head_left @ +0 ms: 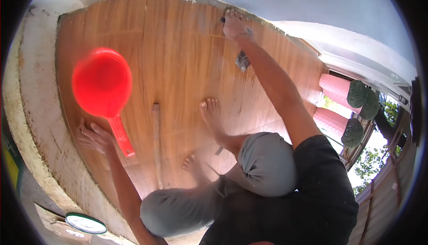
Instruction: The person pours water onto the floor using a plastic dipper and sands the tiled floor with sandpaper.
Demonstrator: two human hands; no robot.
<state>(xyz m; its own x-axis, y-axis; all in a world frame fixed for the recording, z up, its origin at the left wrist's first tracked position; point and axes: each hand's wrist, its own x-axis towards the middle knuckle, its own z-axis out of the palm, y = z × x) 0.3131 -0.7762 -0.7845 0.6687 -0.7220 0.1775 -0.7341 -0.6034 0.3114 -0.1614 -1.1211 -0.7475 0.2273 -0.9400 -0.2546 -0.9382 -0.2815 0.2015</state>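
My right hand point(233, 25) is at the far edge of the wood-look floor point(178, 62), against the base of the wall. Its fingers are closed round something mostly hidden; only a small black end shows beside them. Below that wrist lies a small grey, smeared flat piece point(242, 61). My left hand point(94, 138) rests near the floor's left edge with fingers apart and nothing in it. Just above and beside it is a red plastic dipper point(101, 82), its handle pointing down toward me. I cannot tell whether that hand touches it.
A thin wooden strip point(156, 147) lies lengthwise on the floor, left of my bare feet point(211, 115). A raised concrete ledge point(40, 93) borders the left side. A round green-rimmed lid-like thing point(86, 223) is beyond it. Pink containers point(333, 88) stand at the right opening.
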